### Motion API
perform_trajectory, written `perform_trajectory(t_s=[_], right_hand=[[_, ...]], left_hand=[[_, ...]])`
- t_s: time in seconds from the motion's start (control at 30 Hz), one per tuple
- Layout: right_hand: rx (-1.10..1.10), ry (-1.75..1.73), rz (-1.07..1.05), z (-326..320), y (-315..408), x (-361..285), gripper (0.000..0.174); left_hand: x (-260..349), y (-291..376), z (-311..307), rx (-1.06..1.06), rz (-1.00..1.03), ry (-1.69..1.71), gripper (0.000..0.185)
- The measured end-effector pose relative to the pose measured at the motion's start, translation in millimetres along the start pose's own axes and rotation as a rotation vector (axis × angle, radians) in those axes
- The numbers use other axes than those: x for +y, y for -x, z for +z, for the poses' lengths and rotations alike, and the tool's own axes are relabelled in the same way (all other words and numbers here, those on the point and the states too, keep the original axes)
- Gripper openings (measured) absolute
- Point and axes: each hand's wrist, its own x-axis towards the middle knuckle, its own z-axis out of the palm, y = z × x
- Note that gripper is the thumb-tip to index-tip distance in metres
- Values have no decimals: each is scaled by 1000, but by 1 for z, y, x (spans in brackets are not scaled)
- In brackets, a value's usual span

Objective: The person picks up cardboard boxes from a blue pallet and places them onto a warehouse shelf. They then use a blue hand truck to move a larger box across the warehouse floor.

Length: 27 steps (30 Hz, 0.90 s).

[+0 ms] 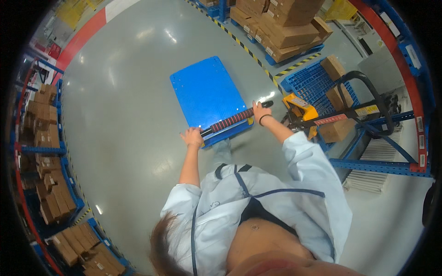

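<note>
A blue flatbed platform trolley (209,91) stands on the grey floor in front of me, its flat deck bare. Across its near end runs a push handle (233,120) with a black grip sleeve striped in red. My left hand (192,137) is closed around the handle's left end, by a bare dark stretch of bar. At the other end my right hand (261,112) wraps the bar, whose black tip juts out past my fingers. A dark band circles my right wrist.
On the right stands a pallet jack (304,112) with a black loop handle, beside a blue plastic pallet (305,81) bearing several cartons. Stacked cartons (283,31) lie beyond the black-and-yellow floor tape (253,53). Racking with cartons (48,138) lines the left.
</note>
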Motion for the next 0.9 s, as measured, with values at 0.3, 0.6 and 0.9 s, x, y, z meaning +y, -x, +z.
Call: perform_trajectory(t_s=[0.3,0.6,0.9], right_hand=[[61,-9,-25,-119,-211,-9,68],[-37,-321,-98,-235,-421,-4,77],[-113,-184,-199,-349,-624,-85,84]], left_hand=[[17,-229,-74,-46,-14,-23,36],[-6,-438,-148,16,-32,4,32],[-46,-638,-237,302,-489,73,58]])
